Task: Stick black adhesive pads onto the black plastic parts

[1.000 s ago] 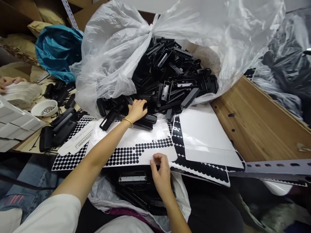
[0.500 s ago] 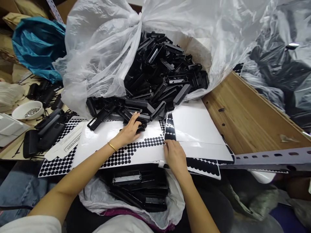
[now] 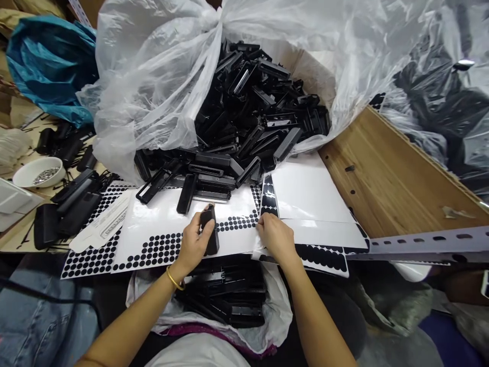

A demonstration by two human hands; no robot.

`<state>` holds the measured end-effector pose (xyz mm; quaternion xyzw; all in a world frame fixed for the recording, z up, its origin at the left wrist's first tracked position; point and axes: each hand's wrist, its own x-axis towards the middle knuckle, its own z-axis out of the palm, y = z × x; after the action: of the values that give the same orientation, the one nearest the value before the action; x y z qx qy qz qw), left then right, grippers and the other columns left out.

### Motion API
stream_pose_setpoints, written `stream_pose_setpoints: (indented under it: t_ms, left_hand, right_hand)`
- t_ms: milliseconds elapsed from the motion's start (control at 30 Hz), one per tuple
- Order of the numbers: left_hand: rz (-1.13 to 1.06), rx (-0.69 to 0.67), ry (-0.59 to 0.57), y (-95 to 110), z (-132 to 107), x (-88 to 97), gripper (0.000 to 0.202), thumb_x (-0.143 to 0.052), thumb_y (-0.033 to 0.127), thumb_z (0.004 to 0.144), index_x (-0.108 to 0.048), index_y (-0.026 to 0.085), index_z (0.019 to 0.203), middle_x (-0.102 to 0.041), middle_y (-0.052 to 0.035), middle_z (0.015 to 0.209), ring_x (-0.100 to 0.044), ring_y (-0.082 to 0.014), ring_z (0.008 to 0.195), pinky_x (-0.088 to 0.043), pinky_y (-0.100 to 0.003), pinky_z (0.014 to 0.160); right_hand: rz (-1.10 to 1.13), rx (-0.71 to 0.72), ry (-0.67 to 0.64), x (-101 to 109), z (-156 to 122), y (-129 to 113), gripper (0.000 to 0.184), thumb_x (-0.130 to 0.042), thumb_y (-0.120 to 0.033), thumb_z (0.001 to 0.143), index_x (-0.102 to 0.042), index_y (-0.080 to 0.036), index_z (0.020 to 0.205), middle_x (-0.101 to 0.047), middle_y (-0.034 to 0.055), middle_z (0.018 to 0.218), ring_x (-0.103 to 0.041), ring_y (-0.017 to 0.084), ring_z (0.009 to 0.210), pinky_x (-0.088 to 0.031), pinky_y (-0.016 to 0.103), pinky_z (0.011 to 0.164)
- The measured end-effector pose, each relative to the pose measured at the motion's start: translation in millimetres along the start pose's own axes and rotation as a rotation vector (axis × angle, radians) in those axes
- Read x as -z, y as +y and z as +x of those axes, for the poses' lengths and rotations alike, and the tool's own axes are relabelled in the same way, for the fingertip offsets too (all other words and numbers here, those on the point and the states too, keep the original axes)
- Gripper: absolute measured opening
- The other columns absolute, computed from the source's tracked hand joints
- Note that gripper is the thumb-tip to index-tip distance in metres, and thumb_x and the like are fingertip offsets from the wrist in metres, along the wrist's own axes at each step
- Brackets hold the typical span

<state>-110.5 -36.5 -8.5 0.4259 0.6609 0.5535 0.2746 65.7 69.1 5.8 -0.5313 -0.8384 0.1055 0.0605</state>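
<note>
My left hand (image 3: 194,244) is closed around a black plastic part (image 3: 209,229), held upright over a white sheet of black round stickers (image 3: 160,243). My right hand (image 3: 275,235) rests on the sheet's right edge, its fingertips pinched on the row of black dots (image 3: 239,223); whether it holds a dot is hidden. A big heap of the same black plastic parts (image 3: 252,117) spills out of a clear plastic bag (image 3: 153,86) just beyond both hands.
A bag of black parts (image 3: 225,298) lies in my lap. More sticker sheets (image 3: 317,204) lie to the right by a wooden board (image 3: 397,188) and a perforated metal rail (image 3: 424,244). At left are a white bowl of small metal bits (image 3: 38,173), loose black parts (image 3: 69,204) and a blue bag (image 3: 49,66).
My left hand drew back from the heap toward me, bringing one black part with it. My right hand moved up from the sheet's near edge to the dots at its right side.
</note>
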Motion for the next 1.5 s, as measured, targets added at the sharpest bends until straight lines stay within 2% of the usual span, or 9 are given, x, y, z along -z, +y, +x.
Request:
stream_pose_setpoints:
  t_ms: [133,233,333,467,567,733,1100,1333,1500]
  left_hand:
    - [-0.287,0.244,0.034,-26,5,10.3,0.044,-0.047,0.052,0.083,-0.057,0.019,0.111,-0.064,-0.0109,0.116,-0.062,-0.022,0.099,-0.052,-0.032,0.077]
    - [-0.406,0.246,0.054,-36,20,30.4,0.042,-0.054,0.051,0.079,-0.058,0.017,0.104,-0.067,-0.0106,0.107,-0.063,-0.0213,0.099,-0.053,-0.029,0.075]
    - [-0.476,0.251,0.077,-29,24,39.7,0.039,-0.059,0.048,0.077,-0.056,0.018,0.102,-0.069,-0.0087,0.102,-0.065,-0.0206,0.096,-0.053,-0.03,0.077]
    - [-0.7,0.439,-0.011,-5,7,15.7,0.038,-0.057,0.049,0.079,-0.054,0.02,0.104,-0.068,-0.0089,0.106,-0.068,-0.0202,0.087,-0.055,-0.037,0.076]
    - [-0.844,0.594,-0.127,9,-11,-13.1,0.033,-0.058,0.045,0.08,-0.054,0.021,0.102,-0.067,-0.0082,0.106,-0.066,-0.0213,0.093,-0.054,-0.038,0.08]
    - [-0.938,0.652,-0.167,16,-28,-34.8,0.028,-0.063,0.035,0.078,-0.057,0.02,0.101,-0.069,-0.0064,0.103,-0.062,-0.0208,0.102,-0.047,-0.037,0.093]
    - [-0.905,0.621,-0.161,21,-31,-34.8,0.027,-0.064,0.037,0.077,-0.057,0.02,0.097,-0.068,-0.006,0.103,-0.057,-0.0212,0.111,-0.039,-0.037,0.1]
    - [-0.834,0.606,-0.214,20,-31,-33.9,0.026,-0.062,0.037,0.078,-0.055,0.018,0.094,-0.069,-0.0067,0.099,-0.061,-0.0213,0.103,-0.045,-0.036,0.094]
    - [-0.802,0.669,-0.292,14,-27,-27.4,0.025,-0.059,0.035,0.081,-0.054,0.017,0.097,-0.068,-0.0088,0.102,-0.067,-0.0202,0.088,-0.052,-0.035,0.08]
  right_hand:
    - [0.187,-0.009,-0.061,10,-10,-4,0.016,-0.051,-0.014,0.076,-0.046,-0.021,0.063,-0.056,0.0,0.064,-0.051,0.015,0.057,-0.029,0.025,0.05]
    - [0.421,-0.047,-0.091,15,-23,-7,0.014,-0.05,-0.02,0.077,-0.048,-0.022,0.064,-0.054,-0.0016,0.06,-0.05,0.015,0.056,-0.034,0.025,0.052]
    - [0.743,-0.08,-0.068,15,-35,-14,0.014,-0.05,-0.026,0.079,-0.05,-0.021,0.066,-0.051,-0.0031,0.058,-0.046,0.012,0.052,-0.035,0.024,0.05]
    - [1.153,-0.132,-0.114,5,-51,-34,0.019,-0.052,-0.036,0.079,-0.048,-0.021,0.07,-0.046,-0.0051,0.057,-0.038,0.008,0.045,-0.032,0.022,0.043]
    - [1.274,-0.135,-0.126,-5,-59,-51,0.021,-0.051,-0.038,0.08,-0.046,-0.021,0.071,-0.047,-0.0046,0.06,-0.037,0.008,0.045,-0.031,0.021,0.042]
    - [1.208,-0.165,-0.049,-15,-64,-57,0.017,-0.051,-0.034,0.08,-0.047,-0.021,0.071,-0.048,-0.0032,0.064,-0.041,0.009,0.052,-0.033,0.021,0.045]
    - [0.962,-0.058,0.038,-13,-65,-58,0.014,-0.046,-0.025,0.082,-0.045,-0.022,0.068,-0.052,-0.0032,0.063,-0.047,0.011,0.052,-0.037,0.023,0.051]
    - [0.574,0.052,0.19,-16,-75,-58,0.011,-0.042,-0.021,0.085,-0.045,-0.022,0.074,-0.056,-0.001,0.066,-0.054,0.013,0.055,-0.039,0.023,0.052]
    - [0.386,-0.048,0.353,-7,-95,-26,0.01,-0.042,-0.024,0.088,-0.051,-0.02,0.085,-0.061,0.0014,0.072,-0.057,0.013,0.058,-0.041,0.023,0.054]
